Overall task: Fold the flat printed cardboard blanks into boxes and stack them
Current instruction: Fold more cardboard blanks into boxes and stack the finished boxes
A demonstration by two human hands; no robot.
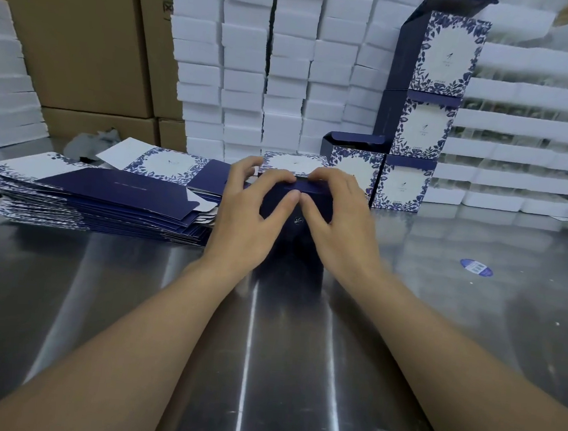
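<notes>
A dark blue box [294, 231] stands on the steel table [130, 305] in the middle of the view. My left hand [252, 212] grips its left side with the thumb on its top flap. My right hand [337, 216] grips the right side, thumb touching the left thumb on the flap. A pile of flat printed blanks [105, 196] lies to the left. Folded blue-and-white floral boxes [421, 124] stand stacked three high at the back right, with one more box [355, 166] beside them, its lid flap up.
White foam blocks [272, 59] are stacked like a wall behind the table. Brown cartons [84, 43] stand at the back left. A round blue sticker [476, 267] lies on the table to the right. A crumpled grey cloth [93, 142] sits behind the blanks.
</notes>
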